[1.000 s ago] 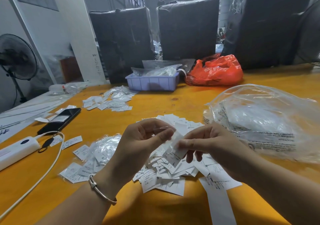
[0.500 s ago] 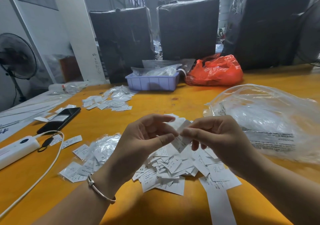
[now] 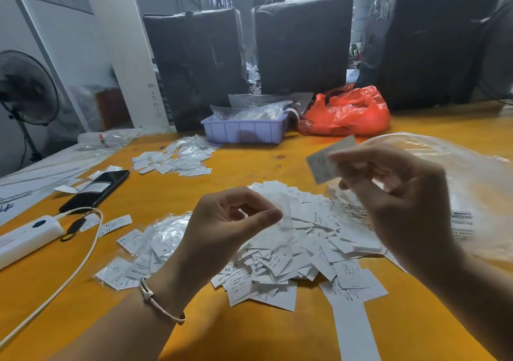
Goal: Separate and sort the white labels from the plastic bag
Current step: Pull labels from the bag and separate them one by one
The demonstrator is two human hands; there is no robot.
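My right hand (image 3: pixel 394 196) is raised over the orange table (image 3: pixel 249 330) and pinches one white label (image 3: pixel 327 163) between thumb and fingertips. My left hand (image 3: pixel 227 224) is lower and pinches a small clear plastic sleeve (image 3: pixel 286 221) that hangs above the heap. A loose heap of white labels (image 3: pixel 299 260) lies under both hands. Small clear packets of labels (image 3: pixel 158 244) lie to its left. A large crumpled clear plastic bag (image 3: pixel 469 194) sits at the right, partly behind my right hand.
A second spread of labels and packets (image 3: pixel 172 160) lies farther back. A black phone (image 3: pixel 97 189), a white power bank (image 3: pixel 25 238) and its cable (image 3: pixel 63 283) are at the left. A purple tray (image 3: pixel 244 131) and a red bag (image 3: pixel 349 113) stand at the back.
My hands have drawn apart. The right hand rose up and to the right with one label, while the left hand stayed low holding the clear sleeve.
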